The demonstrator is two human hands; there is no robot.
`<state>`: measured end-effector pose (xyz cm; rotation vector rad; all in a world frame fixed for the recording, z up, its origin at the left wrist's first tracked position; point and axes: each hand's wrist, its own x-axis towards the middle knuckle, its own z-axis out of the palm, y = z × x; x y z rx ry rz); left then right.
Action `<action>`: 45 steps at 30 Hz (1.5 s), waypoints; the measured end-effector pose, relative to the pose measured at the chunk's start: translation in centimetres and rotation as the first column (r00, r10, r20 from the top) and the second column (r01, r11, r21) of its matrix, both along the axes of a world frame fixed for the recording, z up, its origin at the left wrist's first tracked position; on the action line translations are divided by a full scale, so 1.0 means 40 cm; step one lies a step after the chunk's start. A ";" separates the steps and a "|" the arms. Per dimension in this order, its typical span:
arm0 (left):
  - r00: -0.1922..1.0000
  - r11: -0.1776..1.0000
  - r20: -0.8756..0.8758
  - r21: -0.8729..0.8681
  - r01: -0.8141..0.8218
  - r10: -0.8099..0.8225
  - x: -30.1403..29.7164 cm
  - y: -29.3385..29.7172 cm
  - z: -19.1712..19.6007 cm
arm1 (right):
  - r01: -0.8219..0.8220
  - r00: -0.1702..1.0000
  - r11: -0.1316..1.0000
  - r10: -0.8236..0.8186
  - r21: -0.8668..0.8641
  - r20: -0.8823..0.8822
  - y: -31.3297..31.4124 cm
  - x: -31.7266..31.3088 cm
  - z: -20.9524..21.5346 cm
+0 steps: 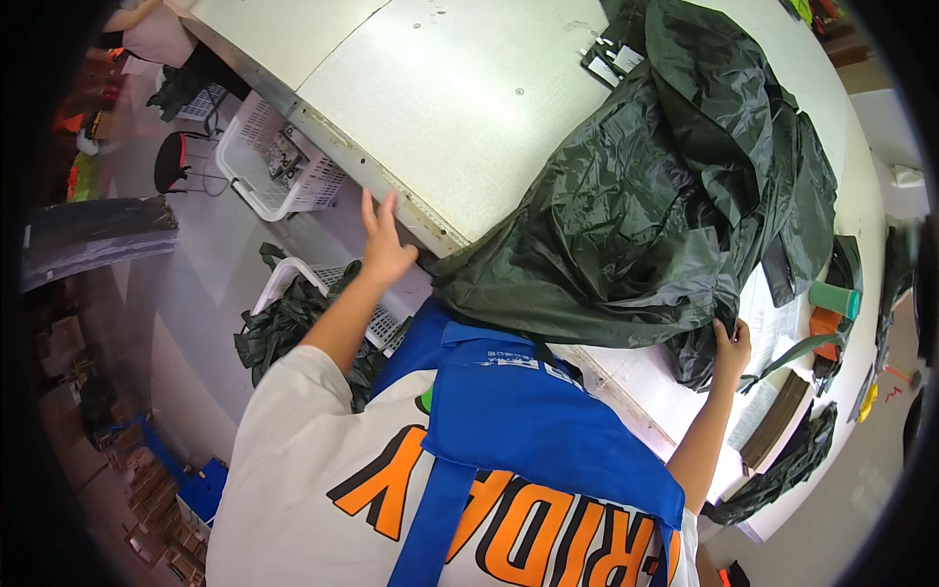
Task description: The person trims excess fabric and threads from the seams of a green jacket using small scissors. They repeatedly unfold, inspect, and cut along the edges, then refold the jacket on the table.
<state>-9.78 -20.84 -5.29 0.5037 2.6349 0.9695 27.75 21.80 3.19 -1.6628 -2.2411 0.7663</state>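
A large piece of dark green, shiny, thin fabric (606, 225) lies crumpled over the right part of the pale worktable (440, 108), with its near edge hanging over the table's front. My right hand (732, 350) pinches this fabric at its near right corner, thumb and fingers pressed together. Off the table's front edge, just left of the fabric, is my left hand (388, 252). Its fingers are spread and nothing is in them. Whether the fabric is a finished garment I cannot tell.
White plastic baskets stand below the table's left edge: one (235, 161) holds a printed bag, another (269, 284) dark green fabric (289, 328). To the right lie a green cylinder (834, 299), an orange piece (825, 331) and brown cardboard (778, 421). Another person (161, 34) is at the far left.
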 end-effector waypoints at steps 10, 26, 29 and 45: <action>0.784 0.797 0.258 -0.076 0.599 -0.565 0.010 0.048 0.199 | -0.120 0.974 0.896 0.022 0.428 0.227 -0.057 -0.002 -0.003; 0.891 0.935 -0.283 -0.127 0.332 -0.355 -0.216 0.249 0.325 | -0.280 0.826 0.932 0.110 -0.232 -0.553 -0.227 -0.359 0.170; 0.930 0.982 0.353 0.185 0.035 -0.100 -0.177 0.214 0.147 | -0.272 0.834 0.914 0.068 -0.301 -0.548 -0.226 -0.281 0.124; 0.964 0.955 0.049 -0.133 0.266 -0.262 -0.202 0.535 0.062 | -0.277 0.894 0.961 0.258 0.000 -0.366 -0.164 -0.236 0.374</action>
